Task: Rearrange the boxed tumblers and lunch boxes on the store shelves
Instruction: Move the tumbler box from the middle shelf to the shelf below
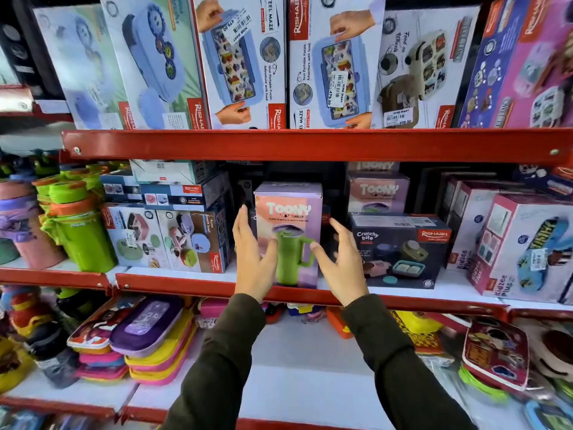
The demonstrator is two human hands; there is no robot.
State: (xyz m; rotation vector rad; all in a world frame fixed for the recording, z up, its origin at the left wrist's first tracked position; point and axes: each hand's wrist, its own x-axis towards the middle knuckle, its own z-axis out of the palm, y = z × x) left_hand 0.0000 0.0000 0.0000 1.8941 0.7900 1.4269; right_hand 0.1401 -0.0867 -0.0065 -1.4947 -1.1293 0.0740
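Observation:
A lilac Toony tumbler box (pixel 290 212) with a green tumbler pictured on it stands upright at the front of the middle red shelf (pixel 186 282). My left hand (pixel 252 259) is at its left side, fingers spread, thumb over the box front. My right hand (pixel 339 262) is at its right side, fingers apart, thumb near the pictured handle. Neither hand clearly grips the box. A second Toony box (pixel 378 192) sits on a dark Crunchy Bite lunch box carton (pixel 400 249) to the right. Small lunch box cartons (pixel 167 240) stand to the left.
The top shelf (pixel 310 144) carries a row of tall lunch box cartons (pixel 245 63). Green and pink bottles (pixel 74 231) crowd the far left. A Kidzee Plus carton (pixel 524 249) stands at right. The lower shelf holds stacked pouches (pixel 145 339) and colourful lunch bags (pixel 496 355).

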